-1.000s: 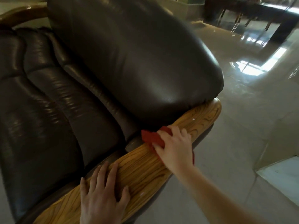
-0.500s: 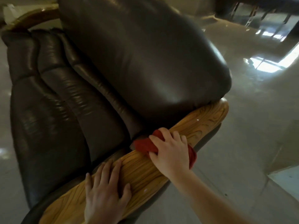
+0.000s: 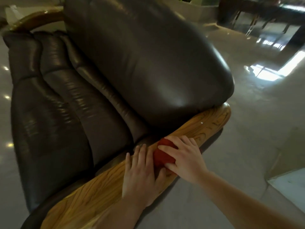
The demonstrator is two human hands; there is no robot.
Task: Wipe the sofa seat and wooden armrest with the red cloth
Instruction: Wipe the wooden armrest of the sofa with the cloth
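Two hands are on the wooden armrest. Your right hand has its fingers curled down over the bunched red cloth, clenched on it and pressing it to the wood about midway along the rail. Your left hand lies flat and spread on the armrest just beside the cloth, gripping nothing, its thumb touching or nearly touching the right hand. No brand, label or writing can be read anywhere. You see the armrest as a broad plank of light golden wood with dark swirling grain, a rounded far end and a small white speck near it. Dark brown glossy leather makes up the sofa seat, bulging against the rail's inner edge, with the ribbed backrest beside it. Glossy pale floor surrounds you, with dark furniture far off.
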